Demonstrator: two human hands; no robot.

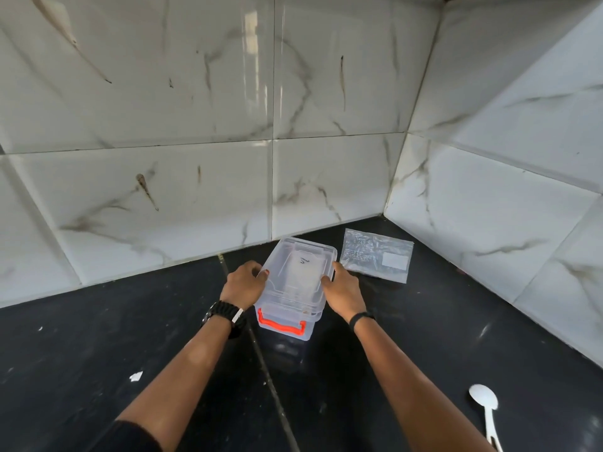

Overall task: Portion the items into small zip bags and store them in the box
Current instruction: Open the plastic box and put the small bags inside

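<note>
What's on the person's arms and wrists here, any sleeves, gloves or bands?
No gloves; forearms bare. Left wrist carries a chunky black watch with a white patch on its strap. Right wrist has a thin black band. A dark sleeve edge shows at the left upper arm.

Clear lidded box (295, 288) with orange latch holds white bags; flat zip bag (375, 256) beside it.

Marble-tiled walls (195, 109) — black countertop (98, 353)

A dark handwritten mark shows through the clear lid of the box (295, 282), too loose to read. The zip bag (376, 256) beside it carries faint print and a blank white label; none of it is legible.
</note>
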